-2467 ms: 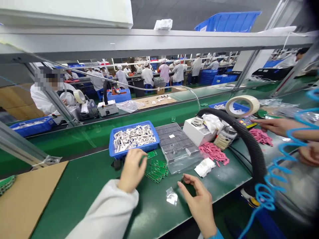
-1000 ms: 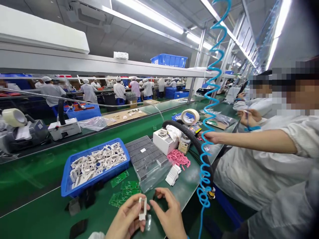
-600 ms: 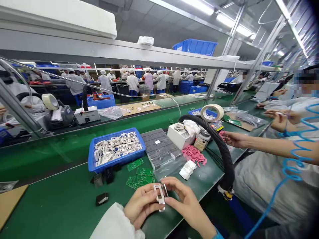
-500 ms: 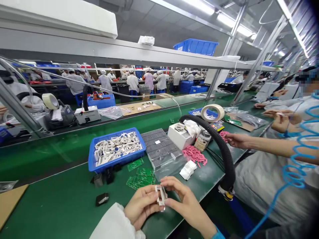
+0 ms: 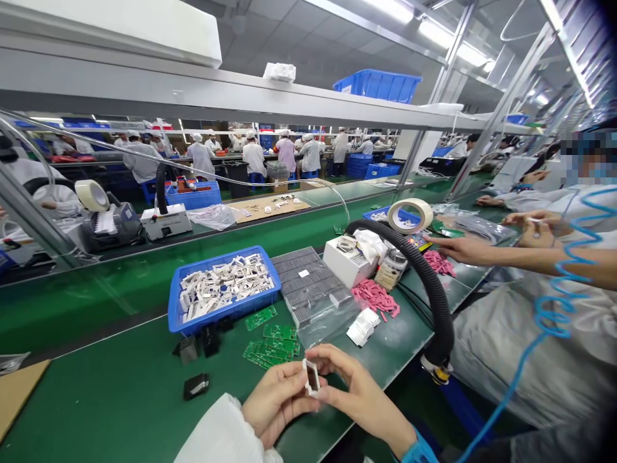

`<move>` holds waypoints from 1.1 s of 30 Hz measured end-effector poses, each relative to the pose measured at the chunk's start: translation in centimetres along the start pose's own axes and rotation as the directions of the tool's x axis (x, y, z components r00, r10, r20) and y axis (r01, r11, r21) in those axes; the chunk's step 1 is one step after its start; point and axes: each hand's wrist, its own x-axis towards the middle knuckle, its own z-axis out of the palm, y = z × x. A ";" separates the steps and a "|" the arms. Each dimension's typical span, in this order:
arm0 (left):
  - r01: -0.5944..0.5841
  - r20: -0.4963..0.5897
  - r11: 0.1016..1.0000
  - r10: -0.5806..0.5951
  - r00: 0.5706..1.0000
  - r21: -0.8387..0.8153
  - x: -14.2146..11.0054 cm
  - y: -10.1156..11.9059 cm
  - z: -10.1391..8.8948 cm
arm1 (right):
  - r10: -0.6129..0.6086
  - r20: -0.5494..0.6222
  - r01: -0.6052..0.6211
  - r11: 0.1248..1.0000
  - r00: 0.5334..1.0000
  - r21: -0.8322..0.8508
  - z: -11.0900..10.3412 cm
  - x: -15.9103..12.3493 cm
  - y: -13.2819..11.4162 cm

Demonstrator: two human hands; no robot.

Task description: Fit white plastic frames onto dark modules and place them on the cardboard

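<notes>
In front of me, low in the head view, I hold a small white plastic frame [image 5: 312, 378] with a dark panel in its window. My left hand [image 5: 277, 399] pinches its left side between thumb and fingers. From the other side, the thumb and fingertips of my right hand [image 5: 348, 379] grip the frame's right edge. Just beyond my hands lie several green circuit boards [image 5: 272, 347]. A blue bin [image 5: 174, 302] full of similar white frames stands farther back. Beside it, a bagged stack of grey rectangular panels [image 5: 311, 283] rests on the bench.
A black part [image 5: 196, 386] lies left of my hands. On the right are white slips [image 5: 363, 326], pink strips [image 5: 376, 298], a white box [image 5: 344, 262] and a black flexible hose [image 5: 441, 308]. A co-worker's hand [image 5: 463, 249] reaches in near more pink strips [image 5: 439, 263].
The frame has turned slightly in my fingers, and its window now looks dark where it looked see-through. The co-worker's hand has moved off the pink strips, slightly away from the bench front.
</notes>
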 end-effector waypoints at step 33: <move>-0.029 0.148 0.998 0.038 0.988 -0.059 -1.2 0.8 0.8 | -0.184 -0.156 0.155 0.971 0.970 -0.181 0.4 -0.7 -1.3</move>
